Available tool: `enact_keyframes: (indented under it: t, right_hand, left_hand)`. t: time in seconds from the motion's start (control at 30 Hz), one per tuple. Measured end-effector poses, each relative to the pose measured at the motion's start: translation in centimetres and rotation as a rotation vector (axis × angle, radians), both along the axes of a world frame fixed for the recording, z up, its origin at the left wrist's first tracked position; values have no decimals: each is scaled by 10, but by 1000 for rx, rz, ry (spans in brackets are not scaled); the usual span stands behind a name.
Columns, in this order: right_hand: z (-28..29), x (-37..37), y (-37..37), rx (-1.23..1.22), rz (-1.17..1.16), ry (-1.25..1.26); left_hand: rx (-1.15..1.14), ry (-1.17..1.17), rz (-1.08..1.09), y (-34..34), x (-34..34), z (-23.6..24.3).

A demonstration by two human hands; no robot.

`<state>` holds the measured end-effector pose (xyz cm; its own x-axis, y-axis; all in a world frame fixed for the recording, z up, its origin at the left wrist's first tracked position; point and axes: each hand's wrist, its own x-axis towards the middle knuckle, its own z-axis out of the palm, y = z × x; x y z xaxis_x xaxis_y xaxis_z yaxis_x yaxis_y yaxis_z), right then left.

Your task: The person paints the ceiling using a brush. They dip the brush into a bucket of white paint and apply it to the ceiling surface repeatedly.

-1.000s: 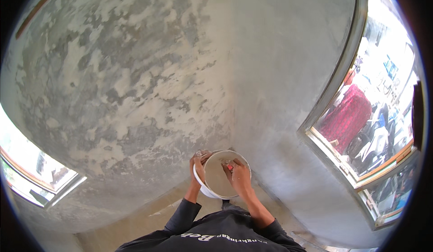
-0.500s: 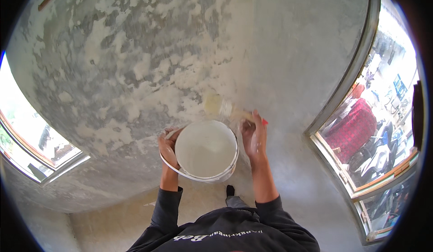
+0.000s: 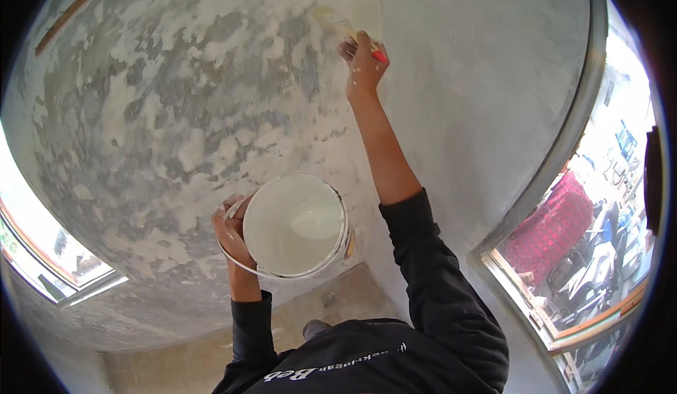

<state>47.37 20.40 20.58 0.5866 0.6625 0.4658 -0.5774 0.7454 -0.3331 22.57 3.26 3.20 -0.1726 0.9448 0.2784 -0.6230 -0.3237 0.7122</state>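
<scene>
Premises: interior room of a building under finishing or renovation. Evidence: left wall with patchy pale coating over grey; right wall plain grey, apparently unpainted; dull, uncovered floor near; bucket of whitish liquid and brush present. Right window, wood-edged, shows motorbikes outside.
</scene>
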Motion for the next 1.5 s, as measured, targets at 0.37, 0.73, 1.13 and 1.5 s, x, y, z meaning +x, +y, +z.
enact_keyframes:
  t: [0.37, 0.73, 1.13, 1.5]
  right_hand:
    - [-101, -14, 29, -103, -179, -211]
    - [-229, 9, -28, -419, -130, -302]
    - [-8, -3, 18, 55, -87, -299]
    - [-48, -3, 52, 58, -58, -222]
  left_hand:
    - [-57, 119, -19, 48, 8, -13]
    - [-134, 83, -108, 70, 20, -41]
    - [-149, 118, -10, 46, 19, -52]
    - [-168, 122, -42, 38, 12, -64]
